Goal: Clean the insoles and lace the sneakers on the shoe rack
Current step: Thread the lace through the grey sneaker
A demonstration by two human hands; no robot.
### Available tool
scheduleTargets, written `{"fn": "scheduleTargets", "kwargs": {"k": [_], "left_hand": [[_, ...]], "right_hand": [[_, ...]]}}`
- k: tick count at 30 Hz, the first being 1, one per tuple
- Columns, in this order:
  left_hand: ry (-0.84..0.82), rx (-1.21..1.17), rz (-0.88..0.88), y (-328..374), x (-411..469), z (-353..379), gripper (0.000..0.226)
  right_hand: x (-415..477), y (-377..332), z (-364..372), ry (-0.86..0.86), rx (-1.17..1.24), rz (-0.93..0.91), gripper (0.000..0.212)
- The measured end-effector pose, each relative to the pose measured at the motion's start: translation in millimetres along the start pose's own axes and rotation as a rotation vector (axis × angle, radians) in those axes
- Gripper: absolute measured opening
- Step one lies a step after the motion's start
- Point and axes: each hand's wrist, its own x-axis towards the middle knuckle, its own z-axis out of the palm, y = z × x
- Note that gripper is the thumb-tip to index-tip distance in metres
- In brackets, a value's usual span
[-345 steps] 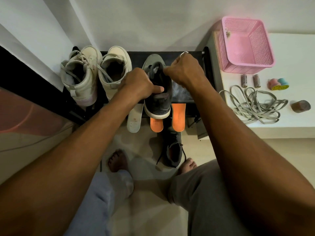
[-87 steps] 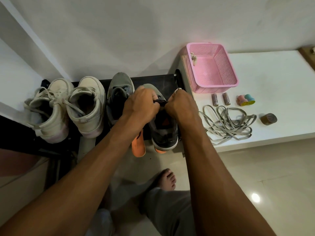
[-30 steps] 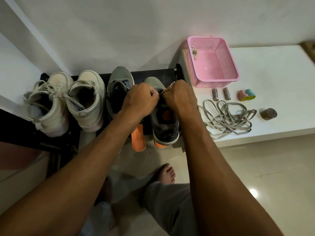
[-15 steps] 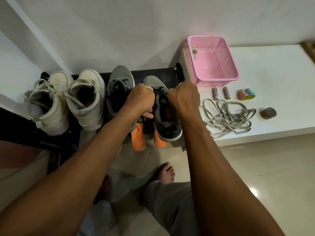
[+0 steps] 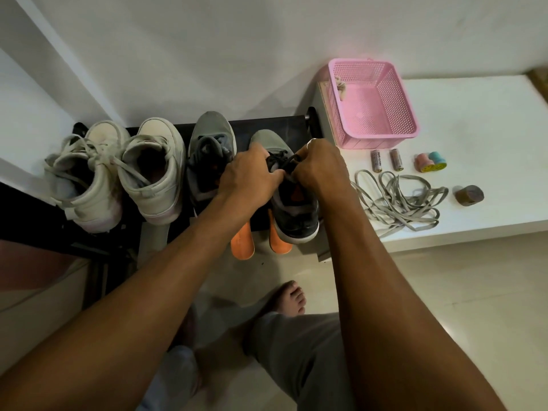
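On the white ledge at R, against the wall, sits a pink mesh basket, upright, open top. Inside is one small pale scrap in its far-L corner; can't tell what it is. Just in front of the basket lie two batteries side by side, then a pink and teal pair of small stamps and a brown stub nearer the ledge front. A loose tangle of grey laces lies btwn the batteries and the ledge's front edge.

Task shoe: the grey sneaker is at the R end of the black rack, long axis running front to back, toe to the wall, heel toward the person and past the rack's front edge. Two orange insoles stick out under and beside that heel, same axis.

Left hand and right hand meet over the tongue, fingers curled, each pinching the black lace. There is a ring on the R hand.

L of it is a 2nd grey shoe, toe to the wall, w/ its lace in. Further L are two white high-tops, laced loosely, toes to the wall too. A bare foot is on the tiled floor below.
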Motion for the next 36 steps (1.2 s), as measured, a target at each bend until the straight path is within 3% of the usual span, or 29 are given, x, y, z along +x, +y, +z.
{"fn": "scheduleTargets", "kwargs": {"k": [4,11,21,25,29,32,36], "left_hand": [[0.093,0.074,0.053,-2,1,-2,0.037],[0.081,0.094,0.078,-21,7,-13,0.018],[0.065,0.146,0.155,-31,12,-8,0.011],[0.076,0.076,0.135,-31,13,-4,0.016],[0.104,0.025,0.158,-29,12,-3,0.02],[0.08,0.039,0.17,-29,12,-5,0.03],[0.002,0.178,0.17,-23,10,-10,0.03]], "right_hand": [[-5,5,-1,0.138,0.091,-0.01,0.027],[-3,12,2,0.14,0.202,0.004,0.023],[1,4,19,-0.038,-0.066,-0.133,0.024],[-4,1,30,-0.154,-0.362,-0.189,0.053],[0,0,32,0.034,-0.285,-0.215,0.031],[3,3,32,0.197,-0.172,-0.398,0.016],[8,3,33,0.209,0.011,-0.497,0.014]]}}
